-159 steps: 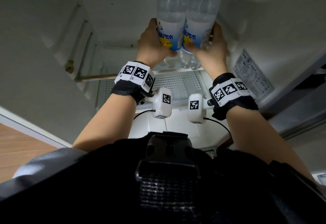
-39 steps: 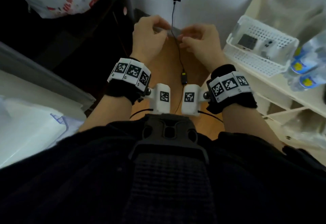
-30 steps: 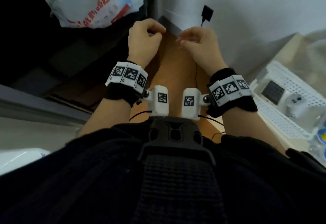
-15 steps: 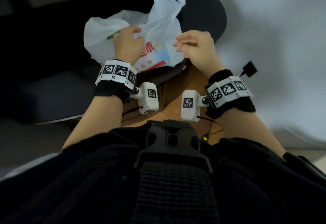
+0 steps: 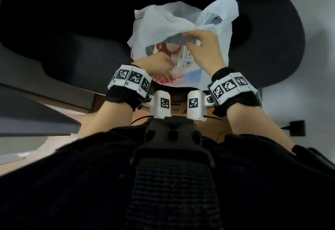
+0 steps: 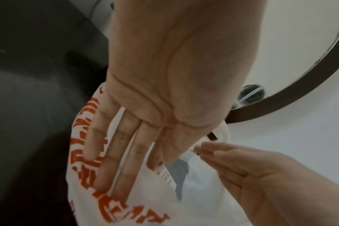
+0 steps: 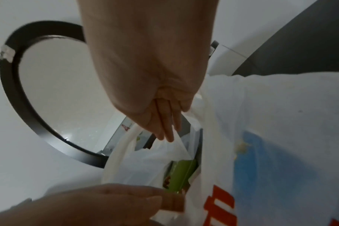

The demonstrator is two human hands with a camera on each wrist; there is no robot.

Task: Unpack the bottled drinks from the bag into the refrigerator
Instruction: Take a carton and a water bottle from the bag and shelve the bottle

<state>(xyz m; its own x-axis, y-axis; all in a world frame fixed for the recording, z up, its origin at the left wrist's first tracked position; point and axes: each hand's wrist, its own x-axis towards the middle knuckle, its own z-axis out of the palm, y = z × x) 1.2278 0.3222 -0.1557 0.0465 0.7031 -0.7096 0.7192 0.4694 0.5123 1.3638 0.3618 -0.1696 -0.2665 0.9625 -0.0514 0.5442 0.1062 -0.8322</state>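
A white plastic bag (image 5: 163, 21) with red print sits on a dark round seat (image 5: 272, 39) in front of me. My right hand (image 5: 192, 39) pinches the bag's upper edge and lifts it, as the right wrist view shows (image 7: 167, 136). My left hand (image 5: 168, 72) lies at the bag's near side. Its straight fingers (image 6: 106, 175) press flat on the printed plastic (image 6: 199, 198). Through the opening I see a red-ringed label (image 5: 166, 48) and a green item (image 7: 182, 172). I cannot tell whether these are bottles.
A dark sofa (image 5: 63, 57) fills the left side. A white wall (image 5: 317, 48) stands to the right, with a black plug (image 5: 297, 128) low on it. Wooden floor (image 5: 181, 108) shows between my wrists.
I have turned from the refrigerator, past a white basket shelf, to the bag. Both hands have reached it; the right has pinched its edge and the left has moved onto its near side.
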